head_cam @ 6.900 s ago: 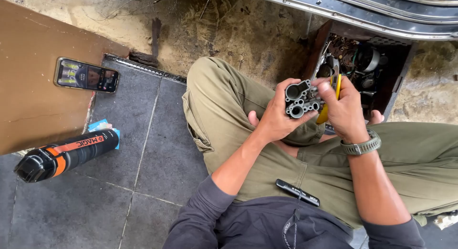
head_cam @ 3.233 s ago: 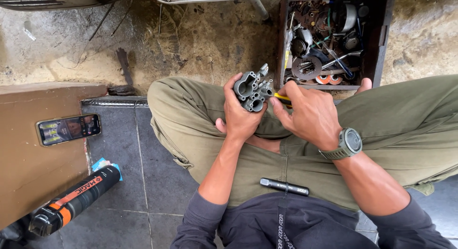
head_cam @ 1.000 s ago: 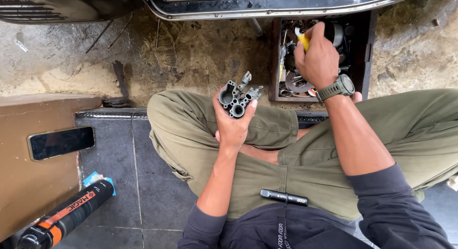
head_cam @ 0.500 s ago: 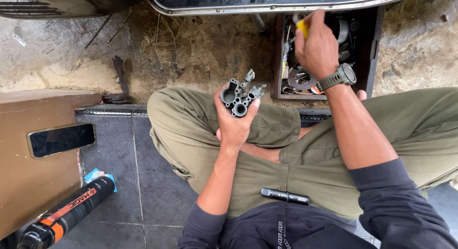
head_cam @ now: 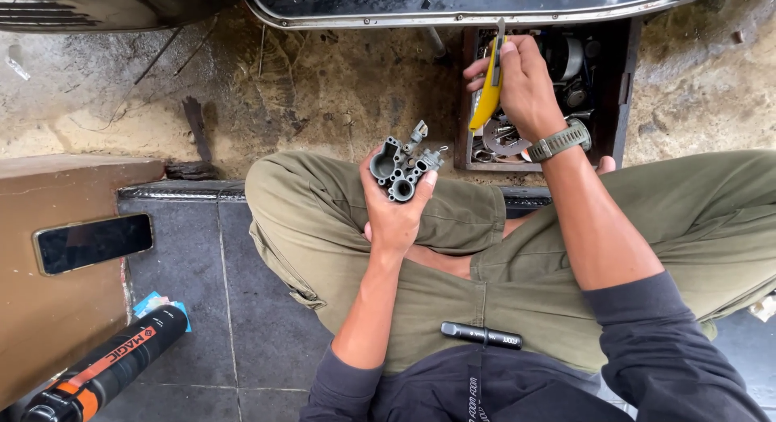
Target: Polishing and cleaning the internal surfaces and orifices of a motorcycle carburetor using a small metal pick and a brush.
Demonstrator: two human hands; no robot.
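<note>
The left hand is closed around a grey cast-metal carburettor body, held upright above the lap with its round openings turned toward the face, probably for looking inside. The right hand grips a yellow-handled tool, maybe a screwdriver, over the dark wooden box of metal parts, where tools are kept near. Compared with half a second ago, the yellow handle is lifted more out of the box; the carburettor hardly moved.
</note>
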